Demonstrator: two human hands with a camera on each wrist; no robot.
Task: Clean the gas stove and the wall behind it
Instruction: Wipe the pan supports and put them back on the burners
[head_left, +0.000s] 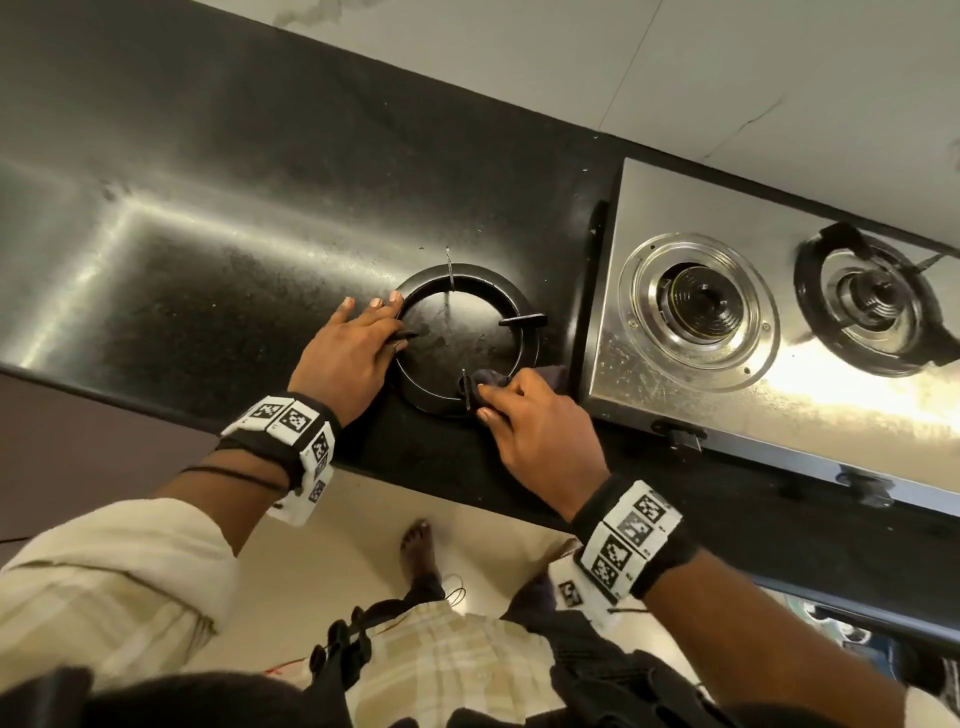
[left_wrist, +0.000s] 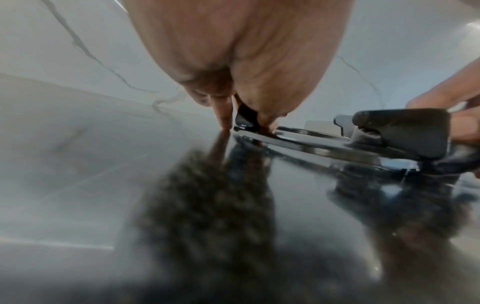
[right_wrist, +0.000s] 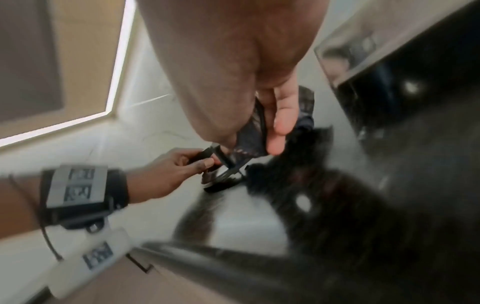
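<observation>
Black pan ring (head_left: 466, 340) lies flat on the dark counter (head_left: 208, 218), between the two hands, just left of the steel stove (head_left: 779, 291). Head view: left hand (head_left: 347, 349) rests on the ring's left edge, thumb on one prong, fingers spread onto the counter. Right hand (head_left: 540, 421) at the ring's near edge, fingers curled round a dark cloth (head_left: 493, 376) bunched against the near prong. Beyond the right hand, the stove's left burner (head_left: 698, 301) is bare; its right burner (head_left: 872, 296) carries a second ring. White marbled wall (head_left: 623, 67) runs behind counter and stove.

Left wrist view: left hand (left_wrist: 241, 61) from below; one fingertip touches the counter (left_wrist: 78, 164), the thumb presses a prong of the ring (left_wrist: 298, 139). Near prong (left_wrist: 402, 131) at right, right-hand fingers behind it. Blurred.

Right wrist view: right hand (right_wrist: 233, 72) pinches the cloth (right_wrist: 249, 133) between thumb and fingers, above the ring (right_wrist: 223, 176). Left hand (right_wrist: 176, 166) opposite, grasping a prong. Stove (right_wrist: 376, 51) at upper right, heavily blurred.
</observation>
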